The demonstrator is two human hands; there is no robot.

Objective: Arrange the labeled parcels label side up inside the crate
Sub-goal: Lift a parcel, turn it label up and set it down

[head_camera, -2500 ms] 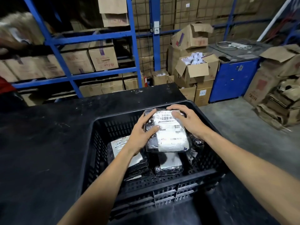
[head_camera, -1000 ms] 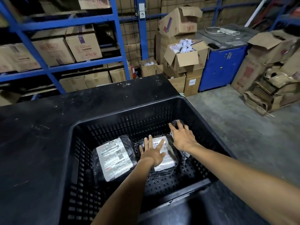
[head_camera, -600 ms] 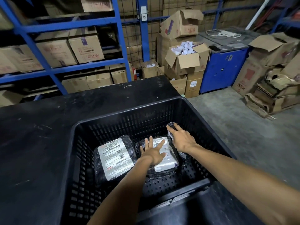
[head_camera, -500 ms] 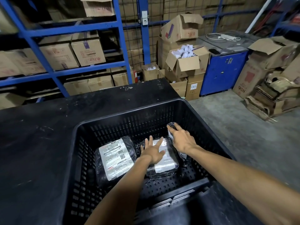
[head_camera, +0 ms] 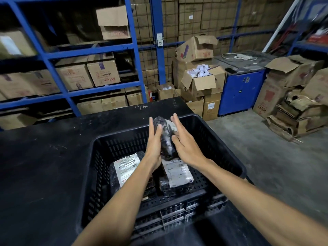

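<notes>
A black slatted crate (head_camera: 113, 139) stands on a black table. Two black-wrapped parcels lie flat on its floor with white labels up: one on the left (head_camera: 126, 167), one on the right (head_camera: 177, 174). A third black parcel (head_camera: 166, 137) is lifted above the crate, stood on edge between my palms, its white label edge showing at the top right. My left hand (head_camera: 154, 144) presses its left side and my right hand (head_camera: 184, 142) its right side, fingers stretched out.
The black table (head_camera: 44, 166) spreads to the left of the crate. Blue shelving (head_camera: 67, 93) with cardboard boxes stands behind. Stacked cartons (head_camera: 200, 82), a blue cabinet (head_camera: 239, 89) and flattened boxes (head_camera: 292, 112) sit on the concrete floor to the right.
Both hands were down on parcels on the crate floor. Now they have risen together with a third parcel held upright between them above the crate.
</notes>
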